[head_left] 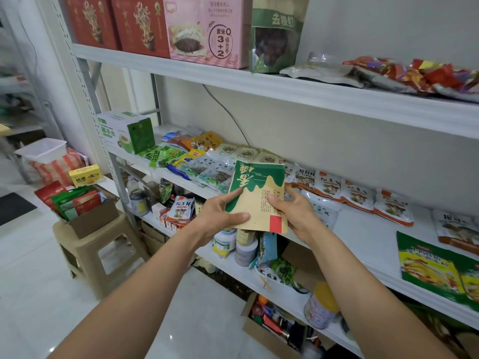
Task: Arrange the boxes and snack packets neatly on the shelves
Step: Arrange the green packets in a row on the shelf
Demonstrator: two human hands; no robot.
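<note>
Far left, a beige plastic stool [85,257] carries an open cardboard box [96,222] packed with red and green packets. On the white rack, the top shelf [197,73] holds two red boxes [116,22], a pink box [207,29] and a green pouch [274,40], all upright. A green-and-white carton [124,130] stands at the left end of the middle shelf [363,229]. In front of that shelf, the left hand [220,216] pinches the lower left edge of a green-and-tan packet [259,195]. The right hand [295,213] grips its right edge, thumb on the face. The packet is held clear of the shelf, print inverted. Further right, white-and-orange mushroom packets [357,195] lie flat in a row. A green-and-yellow packet [435,270] lies at the shelf's front edge.
</note>
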